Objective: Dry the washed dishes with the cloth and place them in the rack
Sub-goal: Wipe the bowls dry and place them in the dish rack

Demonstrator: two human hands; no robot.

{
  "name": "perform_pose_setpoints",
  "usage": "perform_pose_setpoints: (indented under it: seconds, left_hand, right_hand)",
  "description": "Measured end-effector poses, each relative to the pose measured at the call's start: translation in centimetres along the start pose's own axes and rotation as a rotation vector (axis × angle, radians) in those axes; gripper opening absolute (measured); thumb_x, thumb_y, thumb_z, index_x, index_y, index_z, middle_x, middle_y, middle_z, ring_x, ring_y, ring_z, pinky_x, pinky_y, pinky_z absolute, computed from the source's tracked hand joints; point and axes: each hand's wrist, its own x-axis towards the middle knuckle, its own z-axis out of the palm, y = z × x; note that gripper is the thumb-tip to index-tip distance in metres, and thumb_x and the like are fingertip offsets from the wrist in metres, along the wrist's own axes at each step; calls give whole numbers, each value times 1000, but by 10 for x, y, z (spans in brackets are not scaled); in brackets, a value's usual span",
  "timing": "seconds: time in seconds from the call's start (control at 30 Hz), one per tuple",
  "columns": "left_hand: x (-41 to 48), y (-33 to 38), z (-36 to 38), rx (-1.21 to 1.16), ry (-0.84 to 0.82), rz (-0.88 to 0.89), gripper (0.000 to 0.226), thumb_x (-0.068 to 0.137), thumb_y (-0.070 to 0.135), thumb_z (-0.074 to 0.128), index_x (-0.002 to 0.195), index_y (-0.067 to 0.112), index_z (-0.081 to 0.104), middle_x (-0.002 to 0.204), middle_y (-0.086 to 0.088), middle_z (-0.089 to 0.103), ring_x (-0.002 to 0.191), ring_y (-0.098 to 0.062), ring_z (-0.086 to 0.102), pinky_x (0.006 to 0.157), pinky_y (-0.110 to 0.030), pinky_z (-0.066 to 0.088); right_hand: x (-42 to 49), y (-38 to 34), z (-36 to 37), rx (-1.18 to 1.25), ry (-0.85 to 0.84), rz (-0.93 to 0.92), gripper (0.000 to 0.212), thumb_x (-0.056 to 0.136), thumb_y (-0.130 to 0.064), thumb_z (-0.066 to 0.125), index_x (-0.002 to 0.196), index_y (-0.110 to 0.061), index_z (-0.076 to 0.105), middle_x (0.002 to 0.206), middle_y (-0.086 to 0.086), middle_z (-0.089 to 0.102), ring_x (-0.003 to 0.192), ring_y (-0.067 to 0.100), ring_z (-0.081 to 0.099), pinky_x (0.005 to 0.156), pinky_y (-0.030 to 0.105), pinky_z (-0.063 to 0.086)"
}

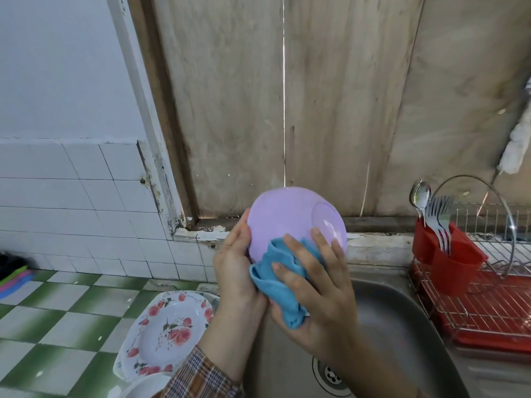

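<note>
Down-left of the left hand [235, 268], floral plate [169, 328]: flat on the checked counter [57, 311], probably next in the queue.
Left hand: clamped on the left rim of the purple bowl [287, 216], thumb along the edge, fingers hidden behind it.
Purple bowl: up between both hands, above the sink [402, 326], its base turned toward the camera. It looks like thin plastic, so likely light, stiff and hard to break. Freshly washed and smooth, though, it could be slippery, so the rim is the sure place to hold.
Blue cloth [281, 285]: soft and bunched, pinned beneath the right hand [321, 288] on the bowl's lower outer wall, its tail hanging by the palm.
Right hand: fingers spread flat, pressing the blue cloth onto the bowl.
Well right of the right hand, rack [488, 305]: wire over a red tray, with forks and spoons [436, 216] upright in the red holder [448, 268]. The bowl isn't there yet.
</note>
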Motion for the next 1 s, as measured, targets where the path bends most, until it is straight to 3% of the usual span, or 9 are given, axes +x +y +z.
perform_pose_setpoints:
  seconds: [0.13, 0.23, 0.33, 0.4, 0.47, 0.6, 0.8, 0.93, 1.0]
  left_hand:
    - [11, -2, 3, -64, -48, 9, 29, 100, 15, 39, 103, 18, 68, 99, -2, 74, 93, -24, 69, 78, -37, 58]
    - [16, -4, 4, -71, -50, -38, 28, 100, 18, 41, 114, 21, 65, 105, 2, 73, 83, -17, 72, 58, -34, 59]
    - [17, -9, 2, -71, -62, -30, 30, 100, 14, 42, 117, 19, 65, 113, 0, 70, 100, -20, 67, 84, -42, 56]
    - [19, -12, -1, -47, -53, -1, 31, 99, 10, 41, 117, 17, 65, 122, -3, 67, 115, -24, 61, 103, -48, 45]
    - [21, -13, -3, 1, -57, 59, 33, 99, 7, 41, 124, 10, 62, 132, -8, 61, 123, -27, 56, 105, -46, 44]
    - [20, -6, -3, 205, -172, 299, 22, 95, 7, 51, 111, 9, 66, 103, 3, 74, 97, -10, 68, 80, -27, 55]
    - [11, 6, 2, 682, -380, 668, 25, 88, 12, 50, 100, 24, 67, 86, 25, 72, 85, 7, 66, 76, -11, 49]
    - [1, -5, 5, 731, -339, 703, 24, 88, 13, 50, 91, 28, 69, 81, 26, 71, 78, 8, 64, 72, -9, 47]
    - [3, -5, 6, 677, -266, 703, 22, 88, 15, 51, 89, 27, 69, 79, 23, 72, 74, 6, 64, 70, -10, 48]
  right_hand:
    - [-25, 14, 11, 138, 107, 216, 41, 91, -43, 60, 127, -30, 47, 161, -2, 14, 147, 38, 14, 112, 63, 25]
    - [-19, 3, 15, 587, 364, 613, 55, 88, -40, 62, 138, -38, 39, 158, 3, 21, 145, 27, 26, 113, 43, 34]
    - [12, 2, 6, 913, 704, 1186, 62, 81, -42, 58, 134, -10, 46, 116, 7, 56, 94, -3, 63, 74, 15, 52]
    - [22, 24, 2, 1003, 750, 1464, 34, 90, -42, 55, 112, -17, 60, 98, 2, 64, 80, 6, 65, 65, 22, 51]
    - [33, 44, -3, 1083, 669, 1546, 30, 87, -48, 54, 101, -24, 65, 97, 2, 68, 85, 17, 65, 70, 29, 51]
    - [51, 76, -9, 1114, 500, 1521, 27, 79, -42, 58, 92, -21, 67, 91, 4, 65, 83, 23, 60, 68, 31, 49]
    - [75, 80, -23, 950, 234, 1401, 23, 78, -31, 64, 91, -13, 69, 93, 12, 69, 80, 26, 64, 69, 35, 50]
    - [77, 49, -28, 582, 104, 1010, 13, 74, -40, 59, 81, -31, 63, 78, -15, 68, 76, 4, 62, 73, 30, 49]
    - [71, 32, -31, 463, 77, 723, 19, 80, -40, 57, 97, -33, 62, 94, -17, 67, 90, 4, 62, 80, 27, 49]
